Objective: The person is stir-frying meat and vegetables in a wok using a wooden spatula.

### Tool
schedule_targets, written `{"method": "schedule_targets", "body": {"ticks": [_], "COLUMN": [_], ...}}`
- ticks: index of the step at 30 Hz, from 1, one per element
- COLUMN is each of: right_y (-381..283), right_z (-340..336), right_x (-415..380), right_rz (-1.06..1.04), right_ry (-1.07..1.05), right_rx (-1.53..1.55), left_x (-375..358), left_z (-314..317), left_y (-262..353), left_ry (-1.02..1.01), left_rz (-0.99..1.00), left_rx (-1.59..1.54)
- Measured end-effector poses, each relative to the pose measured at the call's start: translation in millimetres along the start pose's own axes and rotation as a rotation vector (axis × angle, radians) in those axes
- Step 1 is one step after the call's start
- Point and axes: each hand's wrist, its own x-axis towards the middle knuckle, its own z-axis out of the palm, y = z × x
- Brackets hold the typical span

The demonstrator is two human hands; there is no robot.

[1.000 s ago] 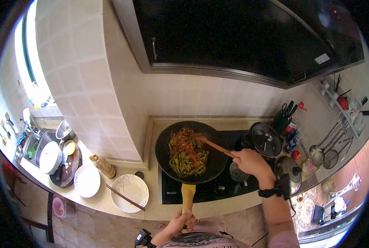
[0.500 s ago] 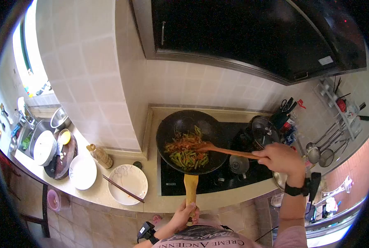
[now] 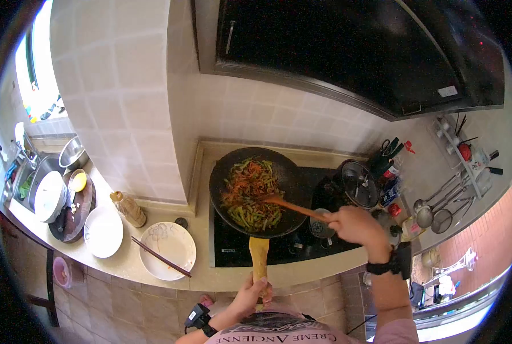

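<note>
1. Left hand: fingers wrapped firmly around the near end of the yellow wok handle, thumb along the top. A black wristband is worn at the wrist.
2. Right hand: pinching the upper end of a wooden spatula, fingers curled around the shaft. A dark band with a small device is worn at this wrist.
3. Wok: over the left part of the black stove, its handle pointing toward the person. Contact with the burner cannot be seen.
4. Food: inside the wok, mainly to the left of its middle — green pieces mixed with orange-red shreds. The spatula's blade is in contact with its right side.
5. Left of the stove: a shallow plate on the counter, with dark chopsticks lying across it, one end past the rim. A second white dish stands farther left; a bottle is near both.
6. Right of the wok: a dark pot with a glass lid at the rear — ladles and strainers hang on the wall beyond.
</note>
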Motion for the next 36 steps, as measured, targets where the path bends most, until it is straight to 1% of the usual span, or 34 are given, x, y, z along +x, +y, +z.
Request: {"method": "schedule_targets", "body": {"ticks": [2,5,8,9,12,14,16,17,20,21,24,27,30,31,34,36], "right_y": [13,7,-12,-16,-13,12,22,27,6,0,-2,-10,11,9,15,22], "right_z": [1,16,27,23,-4,-23,-46,-53,-63,-56,-14,16,48,22,-21,-15], "right_x": [5,37,50,44,13,-6,-25,-30,-45,-44,-16,13,20,5,-18,-7], "right_rz": [0.073,0.064,-0.067,-0.056,0.068,-0.055,-0.02,-0.027,0.053,-0.006,-0.037,0.022,-0.046,-0.084,0.008,-0.013], "right_ry": [0.113,0.219,0.109,0.007,-0.09,-0.009,0.033,0.027,-0.119,-0.142,-0.021,0.118,0.144,0.079,-0.026,0.12], "right_rx": [0.132,0.242,0.322,0.236,0.13,0.021,-0.021,-0.052,-0.011,-0.073,-0.058,0.004,0.08,0.104,0.004,0.065], "left_x": [-1,-1,-1,-2,-2,1,2,3,4,5,5,5,4,2,-4,-2], "left_z": [0,-1,-3,-1,-4,-6,-7,-7,-7,-8,-7,-8,-7,-6,-4,-6], "left_y": [0,-1,-1,3,-1,-4,-5,-6,-7,-8,-9,-10,-3,0,6,3], "left_ry": [0.009,-0.011,-0.027,-0.043,-0.063,-0.067,-0.067,-0.066,-0.057,-0.051,-0.027,-0.044,-0.048,-0.04,-0.016,-0.049], "left_rz": [0.004,0.018,0.034,0.035,0.018,0.013,0.009,0.013,0.014,0.009,0.014,0.017,0.007,-0.001,-0.013,-0.009], "left_rx": [0.03,0.022,0.009,0.008,-0.02,-0.033,-0.035,-0.042,-0.033,-0.01,0.011,0.005,-0.013,-0.022,-0.027,-0.051]}}
